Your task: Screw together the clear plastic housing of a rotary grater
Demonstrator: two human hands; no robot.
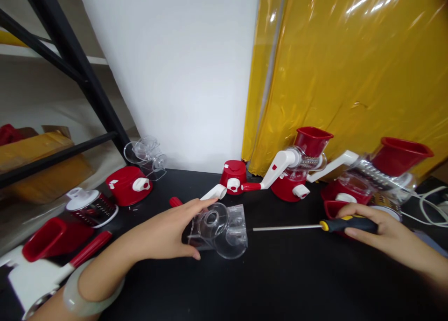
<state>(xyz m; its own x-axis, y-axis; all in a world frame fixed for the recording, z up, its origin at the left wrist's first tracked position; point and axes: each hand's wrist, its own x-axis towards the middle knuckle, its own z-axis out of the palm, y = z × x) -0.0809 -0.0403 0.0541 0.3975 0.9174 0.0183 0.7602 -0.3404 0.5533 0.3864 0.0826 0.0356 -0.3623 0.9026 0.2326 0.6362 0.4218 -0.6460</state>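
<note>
My left hand (164, 232) grips a clear plastic grater housing (220, 230) lying on the black table (280, 283), thumb under it and fingers over its top. My right hand (378, 230) is wrapped round the black and yellow handle of a screwdriver (315, 226). The screwdriver's thin metal shaft points left toward the housing, its tip a short gap from it. A pale bangle sits on my left wrist.
Two assembled red and white rotary graters (301, 167) (378, 176) stand at the back right. A red base with white crank (233, 176), a red base (128, 184), a drum blade (91, 208), clear housings (147, 155), red hopper (49, 239) lie left. White cable (430, 204) at right.
</note>
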